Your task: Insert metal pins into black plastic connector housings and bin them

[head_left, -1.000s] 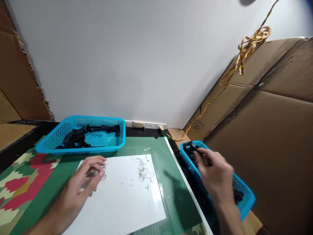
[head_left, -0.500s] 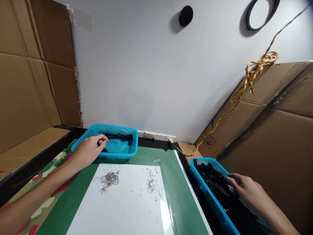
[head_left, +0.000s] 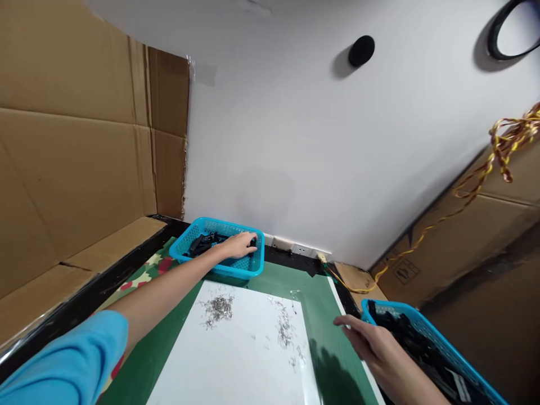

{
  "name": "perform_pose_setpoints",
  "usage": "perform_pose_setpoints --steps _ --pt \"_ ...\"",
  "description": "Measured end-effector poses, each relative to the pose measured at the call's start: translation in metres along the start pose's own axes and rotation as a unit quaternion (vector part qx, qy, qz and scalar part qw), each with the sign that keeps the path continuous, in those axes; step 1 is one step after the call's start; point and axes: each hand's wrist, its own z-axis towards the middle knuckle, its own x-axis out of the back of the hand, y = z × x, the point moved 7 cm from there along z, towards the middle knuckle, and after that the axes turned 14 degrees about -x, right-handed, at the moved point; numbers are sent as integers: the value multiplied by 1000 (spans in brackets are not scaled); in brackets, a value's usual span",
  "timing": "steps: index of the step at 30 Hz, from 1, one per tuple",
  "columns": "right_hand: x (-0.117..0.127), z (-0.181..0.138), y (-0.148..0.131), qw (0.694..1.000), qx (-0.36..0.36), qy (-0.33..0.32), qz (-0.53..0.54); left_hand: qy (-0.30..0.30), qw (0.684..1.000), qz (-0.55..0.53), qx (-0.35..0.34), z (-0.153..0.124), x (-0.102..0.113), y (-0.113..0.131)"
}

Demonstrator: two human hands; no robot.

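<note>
Head view: your left hand (head_left: pixel 240 245) reaches into the shallow light-blue perforated plastic basket (head_left: pixel 230 271) at the far left, its fingers bent down over the right end of the basket, against something dark; you cannot be seen clearly to grip it, so I cannot tell whether the fingers have closed on it. To the left of that hand, slim black plastic parts (head_left: pixel 203 243) lie in the same basket. Your right hand (head_left: pixel 373 344) is raised at the near right, fingers loosely bent with a gap from the thumb, holding nothing that shows, just left of the 2nd light-blue plastic basket (head_left: pixel 386 307), which is heaped with black plastic pieces (head_left: pixel 422 346). Between your hands, a flat white rectangular sheet (head_left: pixel 228 360) lies on the smooth green mat (head_left: pixel 278 275). On its far half sit 2 groups of tiny silvery metal bits: a dense pile (head_left: pixel 220 308) on the left and a looser scatter (head_left: pixel 285 332) on the right.
</note>
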Motion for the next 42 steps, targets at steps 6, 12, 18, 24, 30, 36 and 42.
perform_pose_setpoints --steps 6,12,18,24,30,36,42 --pt "-45 12 -59 995 85 -48 4 22 999 27 -32 2 5 3" --pt "-100 24 -109 987 100 -125 -17 155 986 42 -36 -7 50 6" --pt "-141 29 -121 981 121 -150 34 254 966 6 -45 -75 60 28" --pt "-143 22 -124 974 155 -164 26 221 945 -241 2 -162 -12 53" --pt "-134 14 -126 975 151 -165 15 137 938 -312 63 -185 -58 65" --pt "-126 17 -113 975 119 -165 86 99 939 -321 70 -185 -60 70" --pt "-130 23 -108 977 119 -149 98 81 949 -297 72 -188 -60 73"
